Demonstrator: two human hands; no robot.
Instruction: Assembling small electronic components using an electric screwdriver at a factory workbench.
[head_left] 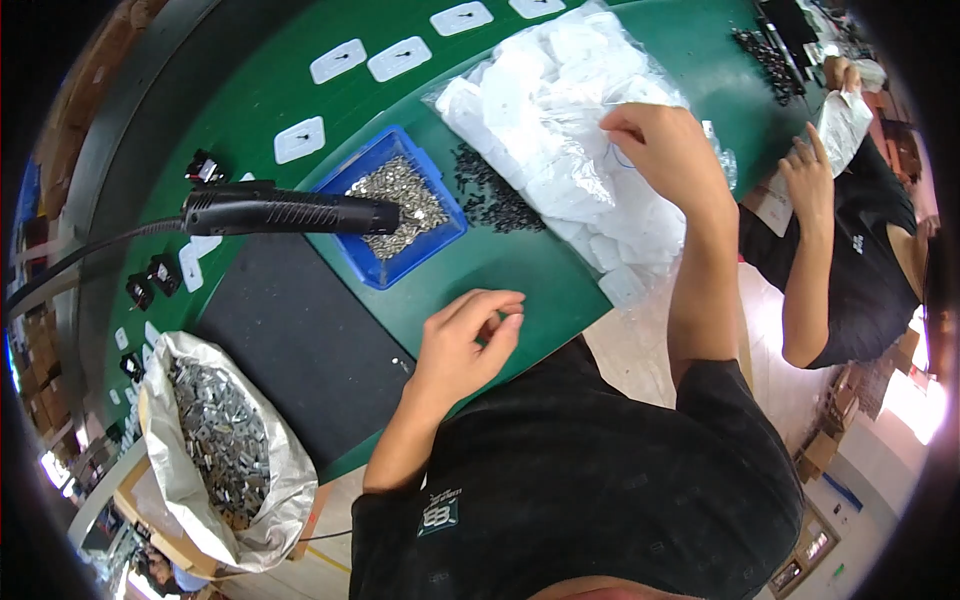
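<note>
My left hand [465,343] hovers over the green table near its front edge. Its fingers are loosely curled, thumb and fingertips a little apart, and nothing shows between them. My right hand [663,150] is above a clear plastic bag [560,110] heaped with flat white plastic pieces. Its fingers are bent together toward the thumb; what they hold, if anything, is too small to make out. Between the hands lies a pile of small black parts [492,195]. Left of that pile stands a blue tray [432,240] of small metal parts [405,195].
A black corded tool [290,212] extends over the tray. Below it lies a dark mat [305,340], beside an open sack [290,500] of metal pieces. White plates [400,60] with black parts line the far green surface. Another person [850,260] works at the right.
</note>
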